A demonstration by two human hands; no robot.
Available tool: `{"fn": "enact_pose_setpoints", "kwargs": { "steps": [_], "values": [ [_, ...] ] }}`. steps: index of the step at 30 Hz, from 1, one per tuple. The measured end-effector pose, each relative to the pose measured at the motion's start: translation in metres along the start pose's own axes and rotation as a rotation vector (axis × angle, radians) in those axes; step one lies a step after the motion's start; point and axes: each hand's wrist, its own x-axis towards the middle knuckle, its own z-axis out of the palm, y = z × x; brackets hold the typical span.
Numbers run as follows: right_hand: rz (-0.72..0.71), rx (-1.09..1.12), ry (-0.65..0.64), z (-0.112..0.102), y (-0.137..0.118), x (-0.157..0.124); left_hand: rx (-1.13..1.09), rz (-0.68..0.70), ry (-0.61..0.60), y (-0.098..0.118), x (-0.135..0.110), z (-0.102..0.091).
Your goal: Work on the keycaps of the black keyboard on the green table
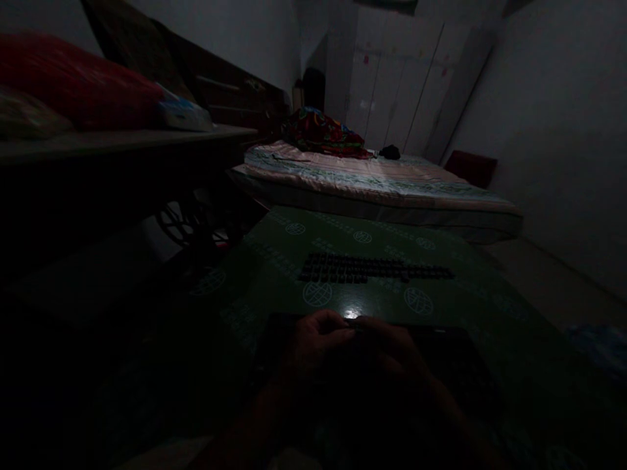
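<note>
Both hands meet over the middle of a black keyboard (455,356) lying on a green table (274,245) printed with white emblems. My left hand (318,339) has its thumb and curled fingers pressed together. Close against it, my right hand (392,343) is also closed, its fingertips touching or nearly touching the left ones. Whatever is between the fingertips is too small and dark to name. Beyond the keyboard, several loose black keycaps (343,267) are laid out in rows. Deep shadow hides most of the keyboard's surface and my palms.
A bed (392,186) with a striped sheet stands past the table, a dark red patterned blanket (323,134) heaped on it. On the left is a shelf-like surface (230,130) bearing a red bag (83,85), with a spoked wheel (176,222) underneath. Bluish cloth (597,349) lies at right.
</note>
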Motion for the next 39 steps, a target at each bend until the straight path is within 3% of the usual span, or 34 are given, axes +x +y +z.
{"fn": "enact_pose_setpoints", "kwargs": {
  "steps": [2,10,15,21,26,30,39],
  "values": [
    [-0.042,-0.058,-0.081,0.002,-0.005,0.002,-0.077,-0.023,-0.028,-0.002,0.0,0.0],
    [-0.053,-0.277,-0.126,-0.007,-0.011,0.015,-0.205,-0.072,-0.056,-0.002,-0.001,0.001],
    [-0.006,-0.232,-0.171,-0.022,-0.009,0.032,-0.09,-0.029,0.001,0.004,-0.002,0.002],
    [0.271,-0.458,0.07,-0.065,0.052,0.077,0.373,0.25,0.131,-0.004,-0.001,0.005],
    [0.375,-0.599,0.077,-0.083,0.101,0.103,0.616,0.475,0.134,-0.02,0.003,0.002],
    [0.426,-0.601,0.073,-0.079,0.116,0.107,0.666,0.54,0.137,-0.021,0.002,0.003],
    [0.467,-0.606,0.056,-0.077,0.126,0.106,0.709,0.547,0.124,-0.02,0.001,0.003]
  ]
}}
